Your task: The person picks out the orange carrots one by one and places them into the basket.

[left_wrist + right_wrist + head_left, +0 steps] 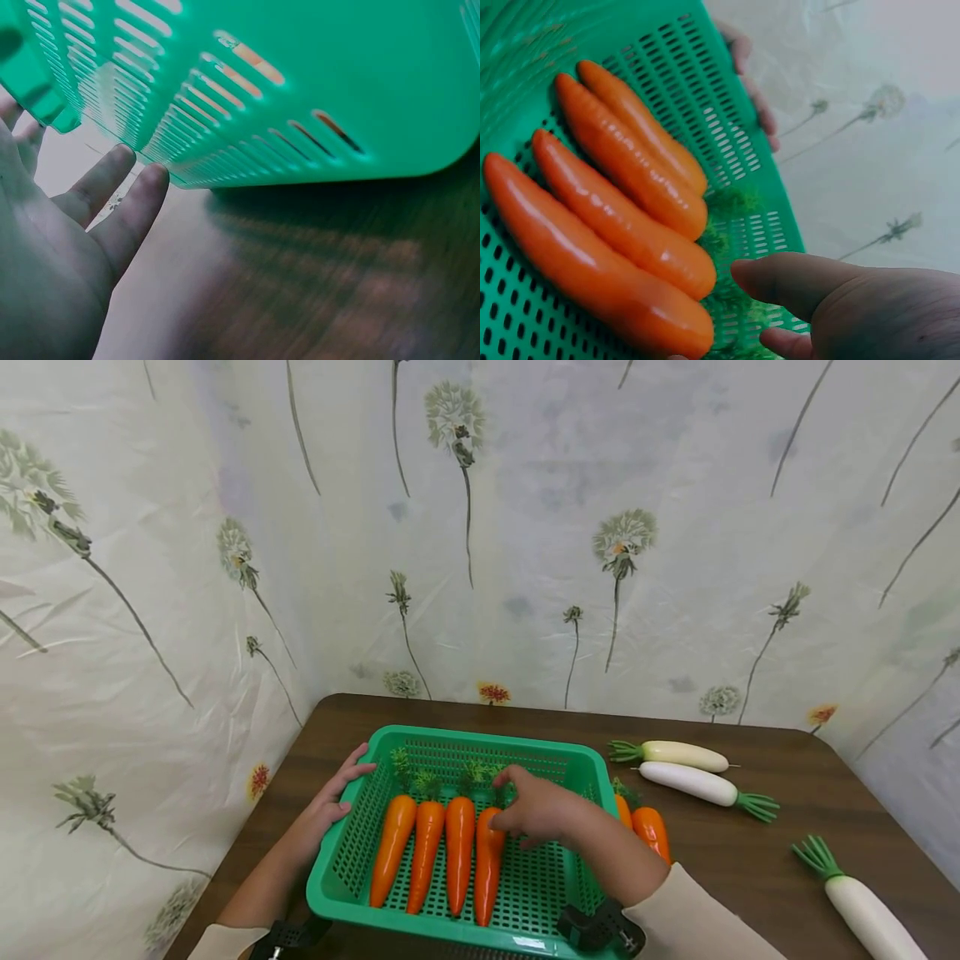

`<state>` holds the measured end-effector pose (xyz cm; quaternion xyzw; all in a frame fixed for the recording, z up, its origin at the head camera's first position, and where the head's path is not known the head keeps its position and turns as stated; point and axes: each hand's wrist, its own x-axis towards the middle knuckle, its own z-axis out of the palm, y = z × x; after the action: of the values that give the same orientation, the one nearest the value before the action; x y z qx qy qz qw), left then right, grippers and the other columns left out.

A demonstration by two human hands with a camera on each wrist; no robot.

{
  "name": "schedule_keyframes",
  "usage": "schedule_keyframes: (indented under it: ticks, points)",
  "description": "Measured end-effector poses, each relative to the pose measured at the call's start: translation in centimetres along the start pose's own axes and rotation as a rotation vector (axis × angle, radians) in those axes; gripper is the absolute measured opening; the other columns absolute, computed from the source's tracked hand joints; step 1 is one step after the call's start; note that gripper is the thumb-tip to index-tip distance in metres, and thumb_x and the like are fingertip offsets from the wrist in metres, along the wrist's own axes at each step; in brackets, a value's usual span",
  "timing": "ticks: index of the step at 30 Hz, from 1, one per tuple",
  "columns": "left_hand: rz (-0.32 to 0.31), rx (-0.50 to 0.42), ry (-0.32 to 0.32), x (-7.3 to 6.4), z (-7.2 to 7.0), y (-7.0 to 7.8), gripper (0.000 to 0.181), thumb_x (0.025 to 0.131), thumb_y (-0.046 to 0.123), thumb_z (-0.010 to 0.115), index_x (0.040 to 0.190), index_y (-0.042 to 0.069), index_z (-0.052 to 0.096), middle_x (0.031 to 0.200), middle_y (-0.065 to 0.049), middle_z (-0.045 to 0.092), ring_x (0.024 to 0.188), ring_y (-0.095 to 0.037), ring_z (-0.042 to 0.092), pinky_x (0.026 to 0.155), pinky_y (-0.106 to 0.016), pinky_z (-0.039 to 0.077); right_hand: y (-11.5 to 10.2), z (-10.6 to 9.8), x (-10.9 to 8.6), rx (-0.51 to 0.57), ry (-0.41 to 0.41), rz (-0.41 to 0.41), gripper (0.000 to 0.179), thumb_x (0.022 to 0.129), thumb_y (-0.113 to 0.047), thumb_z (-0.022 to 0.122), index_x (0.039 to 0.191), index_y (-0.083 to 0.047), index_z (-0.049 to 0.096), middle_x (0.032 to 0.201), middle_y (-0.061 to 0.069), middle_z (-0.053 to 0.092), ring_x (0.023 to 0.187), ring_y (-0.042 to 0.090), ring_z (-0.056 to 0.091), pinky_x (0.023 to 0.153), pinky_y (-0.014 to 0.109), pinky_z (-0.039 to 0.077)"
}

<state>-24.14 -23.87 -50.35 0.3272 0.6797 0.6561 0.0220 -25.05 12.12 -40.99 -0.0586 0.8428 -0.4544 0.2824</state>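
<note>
Several orange carrots (459, 852) with green leafy tops lie side by side in a green perforated basket (420, 927). My right hand (536, 806) is inside the basket, above the leafy end of the rightmost carrot (487, 877). In the right wrist view its thumb (780, 281) is extended beside the carrot tops, apart from the other fingers. At the basket's left side, my left hand (330, 802) rests its fingers along the rim. The left wrist view shows straight fingers (139, 214) against the basket's outer wall (360, 82).
More carrots (651, 831) lie on the brown table (720, 852) right of the basket, partly hidden by my right arm. Two white radishes (686, 781) sit at the back right, another radish (873, 914) at the near right. A floral sheet (525, 527) hangs behind.
</note>
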Motion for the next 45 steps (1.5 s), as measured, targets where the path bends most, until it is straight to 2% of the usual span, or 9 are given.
schedule_keyframes:
  ticks: [7,14,19,25,28,34,41,45]
  points:
    - [-0.001,-0.002,-0.006,-0.1,-0.2,-0.3,0.052,0.103,0.003,0.03,0.152,-0.015,0.028,0.174,-0.02,-0.009,0.154,0.003,0.016,0.113,-0.021,0.035,-0.3,-0.7,-0.8,0.076,0.011,-0.046,0.062,0.093,-0.014,0.077,0.146,-0.009,0.045,0.114,0.016,0.065,0.096,0.035,0.063,0.078,0.047,0.059]
    - [-0.002,0.003,-0.004,0.0,0.0,0.0,0.052,0.103,0.003,0.03,0.152,-0.015,0.028,0.175,-0.019,-0.008,0.154,0.003,0.015,0.113,-0.021,0.035,-0.5,-1.4,-1.6,0.111,0.016,-0.071,0.071,0.093,-0.021,0.077,0.153,-0.012,0.039,0.121,0.017,0.063,0.098,0.036,0.064,0.081,0.05,0.059]
    - [0.006,0.0,-0.004,0.0,0.0,0.1,0.052,0.103,0.003,0.03,0.152,-0.015,0.028,0.175,-0.019,-0.008,0.154,0.002,0.015,0.113,-0.021,0.035,-0.5,-1.6,-2.0,0.115,0.015,-0.086,0.071,0.094,-0.024,0.077,0.153,-0.012,0.04,0.121,0.017,0.064,0.098,0.036,0.065,0.084,0.05,0.058]
    - [-0.008,-0.006,0.002,0.0,0.0,0.1,0.053,0.102,0.001,0.031,0.152,-0.015,0.028,0.175,-0.019,-0.009,0.154,0.005,0.014,0.113,-0.02,0.035,-0.3,-1.9,-2.9,0.125,0.017,-0.113,0.07,0.095,-0.024,0.076,0.153,-0.011,0.041,0.121,0.016,0.064,0.097,0.029,0.065,0.085,0.048,0.058]
    - [-0.018,-0.008,0.002,0.0,0.1,0.1,0.053,0.101,0.0,0.031,0.153,-0.013,0.029,0.176,-0.016,-0.008,0.154,0.006,0.013,0.113,-0.019,0.034,0.0,-2.0,-3.6,0.098,0.019,-0.123,0.067,0.096,-0.026,0.075,0.152,-0.012,0.042,0.123,0.015,0.063,0.096,0.028,0.066,0.084,0.046,0.057]
    - [-0.026,-0.008,0.001,0.2,0.2,0.0,0.054,0.101,0.0,0.031,0.153,-0.011,0.031,0.177,-0.007,-0.004,0.154,0.004,0.014,0.112,-0.02,0.036,0.7,-2.0,-4.9,-0.038,0.029,-0.184,0.061,0.096,-0.034,0.074,0.148,-0.014,0.048,0.13,0.013,0.061,0.091,0.028,0.067,0.081,0.046,0.055]
    - [-0.011,-0.009,-0.001,0.1,0.1,-0.2,0.053,0.101,0.0,0.03,0.153,-0.011,0.031,0.177,-0.007,-0.003,0.154,0.004,0.014,0.113,-0.02,0.035,1.8,-2.4,-5.8,-0.055,0.028,-0.252,0.053,0.098,-0.038,0.072,0.143,-0.018,0.054,0.135,0.012,0.062,0.113,0.026,0.066,0.088,0.046,0.055]
    - [-0.012,-0.009,0.004,0.0,0.0,-0.2,0.053,0.101,0.0,0.03,0.153,-0.012,0.03,0.177,-0.008,-0.003,0.154,0.004,0.014,0.113,-0.02,0.035,2.5,-2.7,-6.2,-0.047,0.032,-0.297,0.051,0.099,-0.037,0.07,0.143,-0.017,0.055,0.136,0.01,0.062,0.117,0.027,0.064,0.09,0.045,0.056]
